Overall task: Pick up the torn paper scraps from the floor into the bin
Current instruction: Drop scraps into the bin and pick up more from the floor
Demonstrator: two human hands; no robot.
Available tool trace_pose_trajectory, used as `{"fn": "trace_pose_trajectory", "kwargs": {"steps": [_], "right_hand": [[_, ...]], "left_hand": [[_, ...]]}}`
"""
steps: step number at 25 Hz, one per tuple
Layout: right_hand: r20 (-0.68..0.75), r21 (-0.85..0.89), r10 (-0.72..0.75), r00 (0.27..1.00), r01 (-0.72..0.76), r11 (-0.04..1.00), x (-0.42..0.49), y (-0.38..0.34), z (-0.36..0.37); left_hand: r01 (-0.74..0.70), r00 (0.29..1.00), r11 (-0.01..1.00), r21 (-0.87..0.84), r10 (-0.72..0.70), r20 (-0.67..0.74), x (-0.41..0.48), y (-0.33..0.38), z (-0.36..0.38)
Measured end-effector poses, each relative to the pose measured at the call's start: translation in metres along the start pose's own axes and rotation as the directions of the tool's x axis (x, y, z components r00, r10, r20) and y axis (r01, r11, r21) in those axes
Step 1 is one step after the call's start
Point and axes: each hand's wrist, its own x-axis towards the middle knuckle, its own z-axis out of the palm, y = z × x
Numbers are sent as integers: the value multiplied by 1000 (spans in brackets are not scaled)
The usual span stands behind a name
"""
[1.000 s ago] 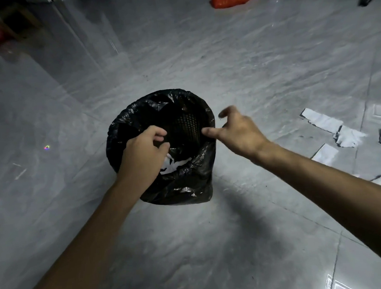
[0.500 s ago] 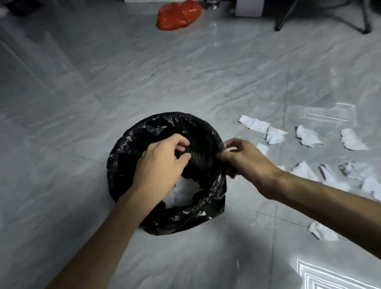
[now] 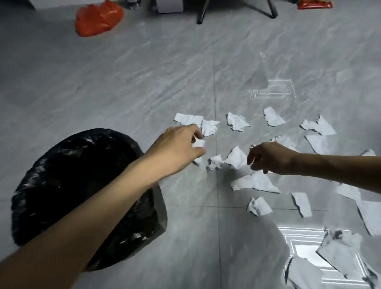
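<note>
- Bin (image 3: 62,195): on floor (image 3: 138,85), left side.
- Paper scraps (image 3: 255,180): scattered on floor, right of bin, toward right edge.
- Bag (image 3: 99,17): far edge, left of centre.
- Packet (image 3: 314,3): far right corner.

Glossy tile floor (image 3: 138,85); crumpled paper scraps (image 3: 237,121)

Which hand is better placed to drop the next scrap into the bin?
Left, probably. The left hand already pinches a small scrap and its forearm lies across the black-lined bin. The right hand hangs over the scattered scraps farther from the bin, with nothing visibly gripped.
</note>
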Motion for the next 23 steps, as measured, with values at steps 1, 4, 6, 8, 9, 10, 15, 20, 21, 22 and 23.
{"fn": "trace_pose_trajectory", "kwargs": {"steps": [1, 4, 6, 8, 9, 10, 15, 20, 21, 22, 23], "right_hand": [[9, -139, -20, 1000, 21, 990, 9, 17, 1], [-102, -341, -158, 982, 114, 933, 49, 42, 19], [-169, -344, -200, 965, 133, 929, 76, 40, 35], [-165, -339, -191, 968, 126, 932, 94, 39, 53], [-167, -349, -186, 968, 119, 930, 99, 42, 60], [-194, -342, -175, 965, 101, 934, 99, 47, 63], [-473, 110, -145, 869, 222, 969, 94, 38, 53], [-108, -193, -337, 935, 313, 930, 100, 3, 82], [-117, -217, -331, 936, 301, 929, 100, 7, 84], [-143, -210, -323, 935, 290, 934, 99, 11, 84], [-176, -185, -317, 932, 285, 941, 97, 15, 81]], "left_hand": [[8, 995, 1000, 14, -10, 95, 14, 4, 9], [26, 959, 987, 157, -69, 274, 55, -5, 38], [29, 947, 957, 287, -118, 298, 84, -19, 54], [100, 942, 927, 362, -206, 265, 108, -33, 70], [143, 930, 913, 382, -256, 265, 117, -39, 81], [171, 913, 900, 401, -297, 278, 123, -43, 92], [171, 914, 858, 484, -321, 247, 134, -64, 122], [177, 955, 850, 496, -269, 122, 135, -62, 115], [187, 969, 872, 453, -240, 62, 139, -58, 111], [176, 981, 903, 393, -192, 2, 146, -53, 107], [136, 991, 931, 337, -130, -41, 155, -50, 104]]}}
